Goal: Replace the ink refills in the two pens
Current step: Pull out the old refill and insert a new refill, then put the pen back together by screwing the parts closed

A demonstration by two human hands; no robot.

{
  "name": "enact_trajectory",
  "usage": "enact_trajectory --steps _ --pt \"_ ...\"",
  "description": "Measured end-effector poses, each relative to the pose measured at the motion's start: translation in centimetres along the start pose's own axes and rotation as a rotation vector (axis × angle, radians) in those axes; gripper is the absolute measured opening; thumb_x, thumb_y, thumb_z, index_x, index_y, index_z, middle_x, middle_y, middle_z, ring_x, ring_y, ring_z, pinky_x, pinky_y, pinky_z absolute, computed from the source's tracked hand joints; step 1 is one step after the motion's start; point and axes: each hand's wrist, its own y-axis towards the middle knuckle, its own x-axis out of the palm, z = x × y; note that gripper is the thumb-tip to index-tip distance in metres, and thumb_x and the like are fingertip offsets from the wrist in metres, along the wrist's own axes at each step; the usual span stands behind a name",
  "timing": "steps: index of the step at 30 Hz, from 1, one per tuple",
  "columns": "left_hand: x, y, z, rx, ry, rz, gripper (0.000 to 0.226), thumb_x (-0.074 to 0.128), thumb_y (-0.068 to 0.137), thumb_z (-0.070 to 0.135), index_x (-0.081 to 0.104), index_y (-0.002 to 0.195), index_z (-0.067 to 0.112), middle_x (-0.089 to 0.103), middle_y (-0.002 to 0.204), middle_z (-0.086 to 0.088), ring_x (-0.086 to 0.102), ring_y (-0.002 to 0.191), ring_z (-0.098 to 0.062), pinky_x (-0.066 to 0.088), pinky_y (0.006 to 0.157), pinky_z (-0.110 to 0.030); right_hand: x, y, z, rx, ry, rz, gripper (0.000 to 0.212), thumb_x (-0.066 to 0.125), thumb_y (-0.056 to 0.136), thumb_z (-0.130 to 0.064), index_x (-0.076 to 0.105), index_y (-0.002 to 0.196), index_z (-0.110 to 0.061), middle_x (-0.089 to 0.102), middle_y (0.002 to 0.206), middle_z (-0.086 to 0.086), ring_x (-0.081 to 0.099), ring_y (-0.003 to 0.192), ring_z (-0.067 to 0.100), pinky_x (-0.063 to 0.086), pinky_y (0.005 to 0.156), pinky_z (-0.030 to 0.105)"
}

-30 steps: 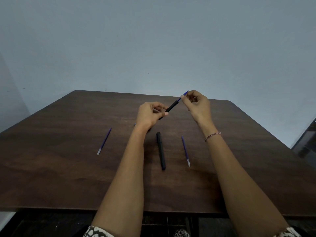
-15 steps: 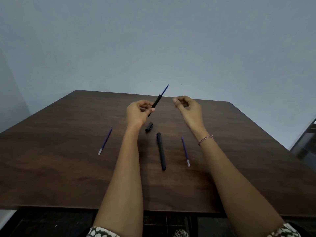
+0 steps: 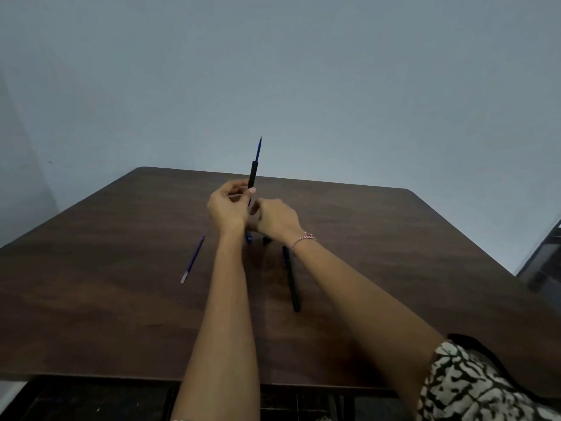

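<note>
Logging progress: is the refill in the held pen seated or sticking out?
Sticking out: the blue refill protrudes above the black barrel gripped by the left hand.

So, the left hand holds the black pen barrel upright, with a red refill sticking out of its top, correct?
Not quite: the refill is blue, not red. In the head view the left hand holds the black pen barrel upright, with the blue refill sticking out of its top.

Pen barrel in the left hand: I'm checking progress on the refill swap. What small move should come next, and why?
Probably lift the right hand to pinch the blue refill and draw it out: the left hand holds the pen barrel upright, with the refill jutting from its top and a spare refill lying on the table.
</note>
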Motion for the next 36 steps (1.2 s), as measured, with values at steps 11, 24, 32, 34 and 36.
enact_trajectory --steps 11,24,32,34,36 --pt "0.3 0.2 -0.4 -0.018 0.027 -0.027 0.016 0.072 0.078 0.005 0.069 0.091 0.014 0.067 0.084 0.001 0.060 0.074 -0.006 0.045 0.054 -0.009 0.0 1.0 -0.4 0.201 0.308 0.023 0.025 0.074 0.065 -0.012 0.073 0.090 -0.016 0.068 0.087 0.005 0.064 0.086 0.021 0.046 0.066 0.025" --pt "1.8 -0.6 -0.8 0.040 0.350 -0.355 0.015 0.077 0.074 0.011 0.069 0.081 0.022 0.063 0.071 0.010 0.062 0.072 -0.009 0.050 0.067 -0.022 -5.1 -1.5 10.1 0.299 1.277 0.479 0.028 0.064 0.088 -0.009 0.064 0.116 -0.002 0.067 0.073 0.005 0.063 0.058 0.004 0.049 0.055 0.013" --pt "2.3 -1.1 -0.5 0.147 0.529 -0.416 0.016 0.078 0.073 0.018 0.070 0.082 0.029 0.063 0.071 0.014 0.057 0.068 0.000 0.046 0.060 -0.017 -5.6 -2.5 10.4 0.184 1.327 0.707 0.018 0.067 0.087 -0.013 0.067 0.103 -0.019 0.071 0.063 -0.011 0.068 0.071 -0.001 0.046 0.061 0.010" --pt "2.4 -1.2 -0.5 0.154 0.555 -0.426 0.016 0.078 0.073 0.018 0.070 0.083 0.028 0.063 0.073 0.013 0.058 0.071 -0.001 0.047 0.062 -0.020 -5.8 -2.7 10.6 0.171 1.342 0.735 0.019 0.067 0.086 -0.013 0.067 0.104 -0.019 0.071 0.063 -0.012 0.068 0.072 -0.001 0.047 0.063 0.010" --pt "2.5 -1.2 -0.6 0.161 0.574 -0.425 0.015 0.077 0.074 0.019 0.071 0.083 0.028 0.063 0.073 0.013 0.059 0.073 -0.003 0.048 0.066 -0.023 -5.9 -2.8 10.7 0.157 1.351 0.747 0.020 0.067 0.086 -0.012 0.067 0.105 -0.018 0.071 0.064 -0.012 0.068 0.072 -0.001 0.047 0.063 0.009"
